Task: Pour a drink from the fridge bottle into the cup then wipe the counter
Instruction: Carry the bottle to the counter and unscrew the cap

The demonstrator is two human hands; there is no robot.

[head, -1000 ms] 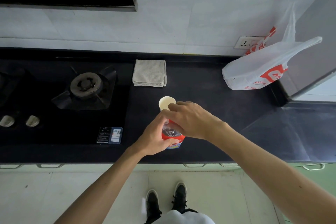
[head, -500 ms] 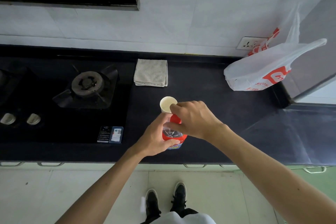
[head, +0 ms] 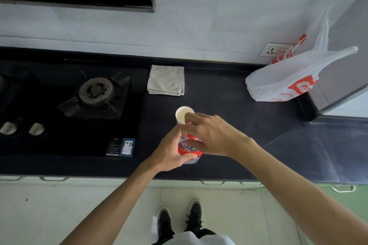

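- Shoes (head: 196,215), black: bottom centre of the frame, on pale floor tiles.
- My left hand (head: 169,155): centre, fingers and thumb wrapped round the body of the bottle (head: 181,150).
- Bottle: clear plastic with a red label, upright on the counter (head: 229,109) near its front edge.
- My right hand (head: 213,137): fingers curled down over the bottle's top, gripping it; the cap is mostly hidden beneath them.
- Cup (head: 182,115), white paper: upright just beyond the bottle, partly behind my right fingertips.
- Cloth (head: 166,80), grey, folded: above the cup, by the back wall.
- Gas burner (head: 96,90): left of the cloth.
- Plastic bag (head: 282,81), white and red: upper right.
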